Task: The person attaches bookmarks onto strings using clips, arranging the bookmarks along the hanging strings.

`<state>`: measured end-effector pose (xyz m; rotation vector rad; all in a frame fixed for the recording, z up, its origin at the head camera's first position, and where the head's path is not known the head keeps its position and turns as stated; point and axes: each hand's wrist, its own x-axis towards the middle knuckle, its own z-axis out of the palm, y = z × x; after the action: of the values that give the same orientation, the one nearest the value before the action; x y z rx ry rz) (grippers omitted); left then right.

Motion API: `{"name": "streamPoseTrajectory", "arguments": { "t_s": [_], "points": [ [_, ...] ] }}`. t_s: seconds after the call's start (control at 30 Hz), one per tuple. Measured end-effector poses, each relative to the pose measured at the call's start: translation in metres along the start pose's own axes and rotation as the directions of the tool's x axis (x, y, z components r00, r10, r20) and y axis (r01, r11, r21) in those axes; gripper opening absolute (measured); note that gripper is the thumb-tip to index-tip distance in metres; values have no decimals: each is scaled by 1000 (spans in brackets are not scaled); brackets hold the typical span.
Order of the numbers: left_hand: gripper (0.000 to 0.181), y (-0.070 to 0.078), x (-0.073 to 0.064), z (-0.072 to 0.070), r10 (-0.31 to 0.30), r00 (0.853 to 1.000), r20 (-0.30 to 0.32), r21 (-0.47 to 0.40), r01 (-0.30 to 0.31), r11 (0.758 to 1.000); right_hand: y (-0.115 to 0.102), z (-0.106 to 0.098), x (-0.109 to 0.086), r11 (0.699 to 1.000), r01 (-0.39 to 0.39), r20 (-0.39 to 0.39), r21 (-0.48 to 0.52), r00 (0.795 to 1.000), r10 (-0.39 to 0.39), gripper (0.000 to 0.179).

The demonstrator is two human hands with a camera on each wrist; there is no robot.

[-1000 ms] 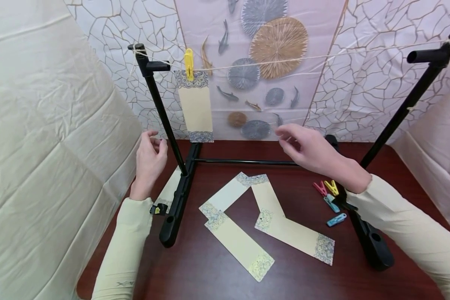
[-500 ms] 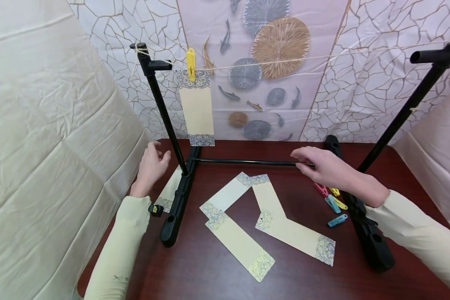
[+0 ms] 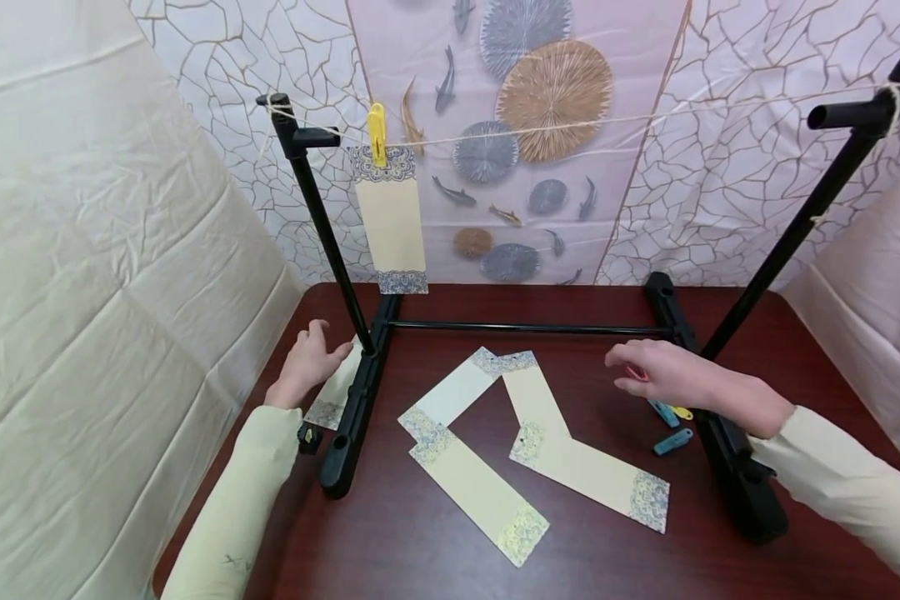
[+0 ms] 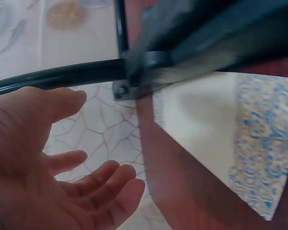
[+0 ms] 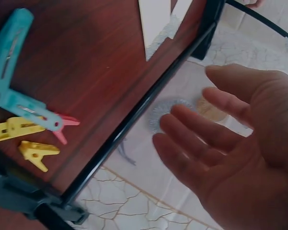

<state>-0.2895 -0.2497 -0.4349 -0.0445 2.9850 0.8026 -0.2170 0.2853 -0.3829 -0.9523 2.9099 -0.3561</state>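
Observation:
My left hand [image 3: 303, 367] hovers with relaxed, spread fingers beside a patterned-end card [image 3: 332, 398] lying left of the black stand's foot. In the left wrist view its palm holds nothing, and the card's blue-and-tan end [image 4: 264, 139] shows at right. At the right my right hand [image 3: 678, 379] is held over the clothespins, fingers loosely bent. A red clothespin [image 3: 636, 374] shows between thumb and fingers in the head view. The right wrist view has the hand's palm bare and the pink-red clothespin [image 5: 65, 128] lying among yellow [image 5: 38, 152] and blue clothespins [image 5: 9, 52] on the table.
A black stand [image 3: 352, 392] carries a string [image 3: 532, 131] across the top. A yellow clothespin [image 3: 377, 133] fixes a hanging card [image 3: 390, 225] near its left end. Several overlapping cards [image 3: 480, 492] lie mid-table. A low black crossbar [image 3: 525, 327] runs behind them.
My right hand has come down and rightward to the clothespins, covering some of them. My left hand has lowered toward the card by the stand's left foot.

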Motion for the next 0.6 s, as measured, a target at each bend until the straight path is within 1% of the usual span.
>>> {"name": "streamPoseTrajectory", "arguments": {
  "t_s": [0.1, 0.2, 0.33, 0.47, 0.53, 0.6],
  "points": [
    [73, -3, 0, 5, -15, 1000, 24, 18, 15, 1000, 5, 3, -5, 999, -29, 72, 23, 997, 28, 24],
    [74, -6, 0, 9, -24, 999, 47, 29, 23, 999, 9, 5, -10, 996, -81, 168, 39, 983, 73, 24],
    [77, -9, 0, 14, -36, 996, 83, 43, 32, 999, 16, 10, -17, 985, -152, 287, 78, 950, 123, 25],
    [80, -13, -2, 18, -48, 992, 114, 47, 43, 998, 22, 16, -23, 966, -232, 381, 117, 908, 172, 27],
    [80, -14, -4, 19, -48, 991, 125, 42, 43, 998, 25, 20, -26, 961, -248, 412, 125, 894, 177, 27],
    [80, -16, -5, 21, -47, 990, 133, 37, 43, 998, 26, 23, -29, 957, -260, 430, 130, 884, 182, 25]
  ]
}}
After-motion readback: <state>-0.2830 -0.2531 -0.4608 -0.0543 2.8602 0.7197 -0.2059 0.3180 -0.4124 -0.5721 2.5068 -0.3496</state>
